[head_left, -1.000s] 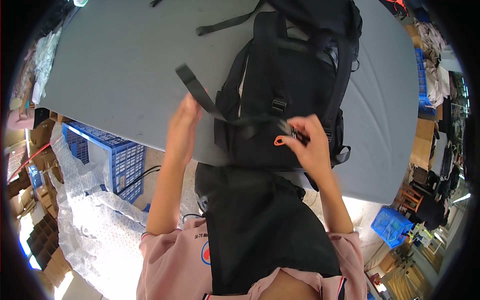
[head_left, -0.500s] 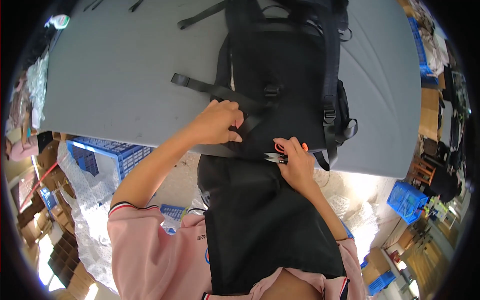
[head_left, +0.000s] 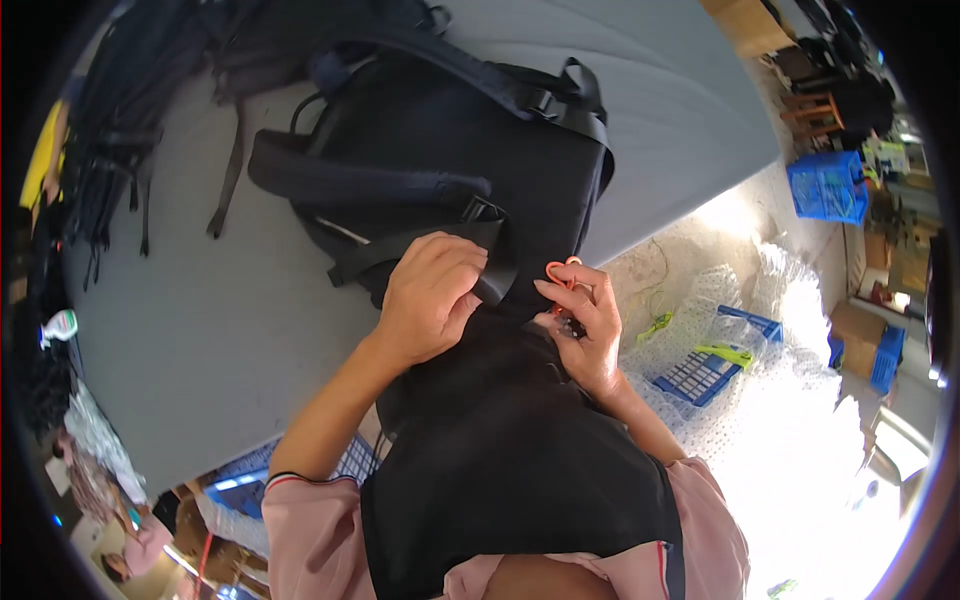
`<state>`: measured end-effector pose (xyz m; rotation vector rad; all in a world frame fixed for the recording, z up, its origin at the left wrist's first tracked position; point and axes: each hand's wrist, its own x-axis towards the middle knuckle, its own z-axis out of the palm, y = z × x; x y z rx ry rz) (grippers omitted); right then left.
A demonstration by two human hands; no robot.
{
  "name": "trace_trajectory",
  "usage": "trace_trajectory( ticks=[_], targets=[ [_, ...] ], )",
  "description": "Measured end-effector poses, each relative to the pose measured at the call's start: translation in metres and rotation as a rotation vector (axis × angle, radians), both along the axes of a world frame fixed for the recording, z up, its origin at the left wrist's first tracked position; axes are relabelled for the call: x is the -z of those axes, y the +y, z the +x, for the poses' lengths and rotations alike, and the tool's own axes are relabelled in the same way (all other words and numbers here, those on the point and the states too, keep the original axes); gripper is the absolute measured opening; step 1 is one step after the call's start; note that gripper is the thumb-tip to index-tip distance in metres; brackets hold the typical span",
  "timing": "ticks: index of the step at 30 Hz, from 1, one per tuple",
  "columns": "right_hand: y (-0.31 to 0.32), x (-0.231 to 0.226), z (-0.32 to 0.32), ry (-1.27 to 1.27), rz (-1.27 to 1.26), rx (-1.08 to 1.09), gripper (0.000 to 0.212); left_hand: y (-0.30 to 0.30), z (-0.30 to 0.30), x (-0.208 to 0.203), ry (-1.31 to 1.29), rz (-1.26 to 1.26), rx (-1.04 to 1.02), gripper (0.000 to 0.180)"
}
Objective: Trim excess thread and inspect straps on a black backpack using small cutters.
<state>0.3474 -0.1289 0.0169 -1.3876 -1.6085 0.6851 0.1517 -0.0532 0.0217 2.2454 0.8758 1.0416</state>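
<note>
A black backpack [head_left: 400, 110] lies back side up on the table in front of me, turned at a slant, with its padded shoulder strap [head_left: 370, 185] across it. My left hand [head_left: 425, 300] is at its near end, fingers curled and thumb bent in, closed on a wide black webbing strap [head_left: 497, 265]. Just right of it, at the bag's near corner, my right hand [head_left: 590, 325] holds small thread snips with orange handle loops [head_left: 562, 270]. Their blades are mostly hidden by the fingers. A buckle [head_left: 482, 210] sits on the strap just above my left hand.
More black bags with dangling straps [head_left: 130, 130] lie at the far left of the grey-covered table [head_left: 200, 370]. A spray bottle [head_left: 60, 328] stands near the left edge. Bubble wrap [head_left: 740, 440] and a blue basket [head_left: 700, 378] are on the floor at right. Other people [head_left: 145, 545] are at left.
The view has swung round, so the backpack now lies at a slant. Its padded strap now lies across toward my left hand. The snips stay in my right hand, with orange loops now upward.
</note>
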Motion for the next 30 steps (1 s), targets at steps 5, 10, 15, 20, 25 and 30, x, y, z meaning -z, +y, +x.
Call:
trace_trajectory(
  ticks=[5,10,15,20,25,30],
  targets=[
    [0.020,-0.019,0.024,0.058,0.005,0.091,0.045,0.027,0.041,-0.023,-0.072,0.237,0.014,0.024],
    [0.037,-0.021,0.023,0.164,0.045,0.165,0.044,0.039,0.062,-0.035,-0.073,0.253,-0.116,0.015],
    [0.056,-0.004,0.023,0.186,0.179,0.375,0.038,0.049,0.094,-0.037,-0.214,-0.269,-0.218,0.027],
    [0.076,0.004,0.029,0.331,0.159,0.443,0.036,0.071,0.106,-0.039,-0.233,-0.639,-0.262,0.033],
    [0.075,0.020,0.030,0.562,0.164,0.447,0.035,0.057,0.104,-0.047,-0.112,-0.548,-0.270,0.027],
    [0.079,0.026,0.032,0.825,0.179,0.388,0.032,0.043,0.106,-0.041,0.115,-0.023,-0.148,0.054]
  ],
)
